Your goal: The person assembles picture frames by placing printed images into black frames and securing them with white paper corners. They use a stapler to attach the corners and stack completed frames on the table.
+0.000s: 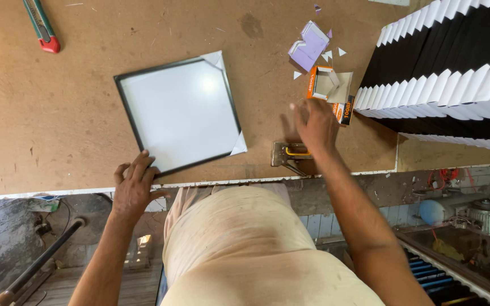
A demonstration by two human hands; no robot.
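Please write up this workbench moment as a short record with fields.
Surface: brown board worktable
Left hand: fingers rest on the near corner of a black picture frame, which lies flat with white corner protectors
Right hand: blurred, over a metal staple gun with a yellow handle; grip cannot be told
Beside right hand: open orange staple box
Far edge: purple cardboard piece among white paper scraps
Top left: red and green utility knife
Right: rows of stacked black frames with white corners
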